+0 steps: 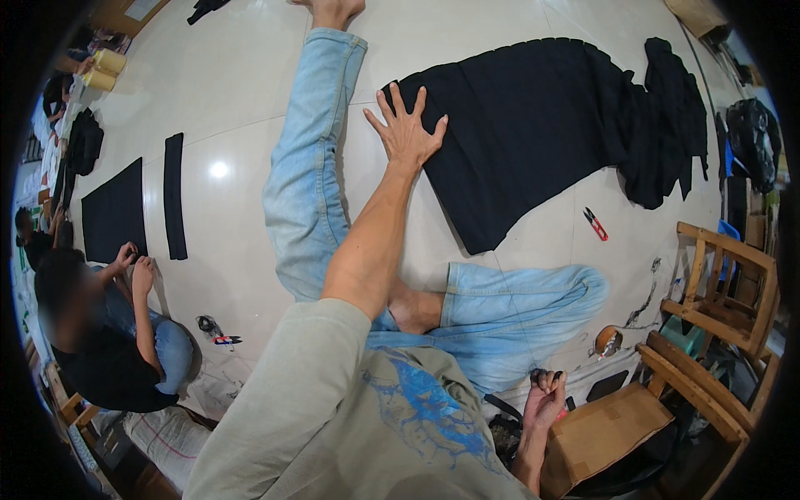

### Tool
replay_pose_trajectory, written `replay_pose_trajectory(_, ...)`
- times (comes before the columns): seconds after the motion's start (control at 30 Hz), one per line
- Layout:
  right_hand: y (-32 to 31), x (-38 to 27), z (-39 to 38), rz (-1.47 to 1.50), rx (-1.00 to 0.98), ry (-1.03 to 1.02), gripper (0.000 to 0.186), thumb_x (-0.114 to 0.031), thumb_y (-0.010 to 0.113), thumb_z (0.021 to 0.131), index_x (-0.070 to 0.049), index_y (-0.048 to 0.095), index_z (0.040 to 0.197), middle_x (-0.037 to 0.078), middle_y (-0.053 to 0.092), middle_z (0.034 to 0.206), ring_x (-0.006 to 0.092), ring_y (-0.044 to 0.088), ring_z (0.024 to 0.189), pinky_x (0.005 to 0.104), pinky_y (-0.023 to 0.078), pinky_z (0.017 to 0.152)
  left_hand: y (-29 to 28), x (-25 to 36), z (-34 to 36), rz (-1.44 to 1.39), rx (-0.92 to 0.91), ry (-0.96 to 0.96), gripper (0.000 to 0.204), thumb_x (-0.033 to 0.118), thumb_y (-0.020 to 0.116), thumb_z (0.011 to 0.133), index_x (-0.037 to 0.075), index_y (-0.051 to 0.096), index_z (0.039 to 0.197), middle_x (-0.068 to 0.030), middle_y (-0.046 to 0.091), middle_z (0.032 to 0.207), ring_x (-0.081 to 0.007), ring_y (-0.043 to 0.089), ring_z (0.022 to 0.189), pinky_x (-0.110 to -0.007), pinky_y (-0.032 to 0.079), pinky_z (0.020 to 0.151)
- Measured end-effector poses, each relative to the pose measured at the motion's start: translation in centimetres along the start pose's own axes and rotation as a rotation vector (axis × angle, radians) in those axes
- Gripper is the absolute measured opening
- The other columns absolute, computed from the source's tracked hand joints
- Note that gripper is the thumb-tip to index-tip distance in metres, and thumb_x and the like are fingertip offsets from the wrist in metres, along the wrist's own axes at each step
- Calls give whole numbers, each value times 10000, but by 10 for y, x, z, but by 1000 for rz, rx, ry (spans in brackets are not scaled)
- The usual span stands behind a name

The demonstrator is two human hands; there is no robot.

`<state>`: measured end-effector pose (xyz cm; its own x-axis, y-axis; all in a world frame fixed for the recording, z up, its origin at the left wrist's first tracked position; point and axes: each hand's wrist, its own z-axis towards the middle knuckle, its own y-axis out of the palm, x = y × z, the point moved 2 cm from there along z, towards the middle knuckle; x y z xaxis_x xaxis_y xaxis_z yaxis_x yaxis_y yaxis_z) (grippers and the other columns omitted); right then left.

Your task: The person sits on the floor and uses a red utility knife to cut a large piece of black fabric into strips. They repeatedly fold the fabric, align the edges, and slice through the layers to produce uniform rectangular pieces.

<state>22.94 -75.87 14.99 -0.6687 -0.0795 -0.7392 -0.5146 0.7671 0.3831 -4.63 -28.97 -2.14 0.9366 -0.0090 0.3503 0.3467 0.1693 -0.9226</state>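
Note:
My left hand [408,137] lies palm down with its fingers spread, pressing on the near-left corner of a large black cloth piece [525,125]. The cloth is laid out on the pale tiled floor, flat on the left and bunched into folds [658,133] at its right end. My right hand [544,402] is beside my right hip, next to a brown cardboard box [608,433]. Its fingers are curled closed around something small and dark that I cannot make out. Red-handled thread snips [595,223] lie on the floor below the cloth's right part.
My jeans-clad legs [308,167] frame the cloth. At left, a person [100,333] sits working at a black cloth panel [117,212], with a black strip [174,196] and more snips [227,340] nearby. Wooden stools [725,283], a tape roll [608,340] and a black bag [752,142] stand at right.

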Motion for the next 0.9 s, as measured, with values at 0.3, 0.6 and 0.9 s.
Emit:
replay_pose_trajectory(0.3, -46, -16, -18, -35, 88, 4, 350, -231, 522, 1069, -129, 383, 765, -20, 342, 681, 110, 355, 656, 288, 354, 722, -2, 2, 0, 2, -1, -5, 796, 665, 534, 879, 276, 402, 1560, -256, 137, 1657, -506, 2, 1525, -760, -39, 1130)
replay_pose_trajectory(0.6, -104, -28, -32, -79, 138, 4, 337, -231, 548, 1057, -130, 407, 768, -19, 349, 677, 98, 367, 642, 265, 367, 700, -1, 1, 0, -36, -5, -8, 791, 668, 515, 873, 271, 422, 1551, -241, 137, 1666, -506, -43, 1526, -761, -93, 1117)
replay_pose_trajectory(0.9, -130, -35, -46, -104, 178, 55, 219, -261, 572, 1043, -156, 468, 881, -40, 383, 708, 73, 404, 645, 236, 380, 637, 1, 2, 1, -32, 0, -5, 788, 669, 506, 879, 270, 418, 1553, -238, 139, 1666, -506, -24, 1526, -760, -87, 1120)
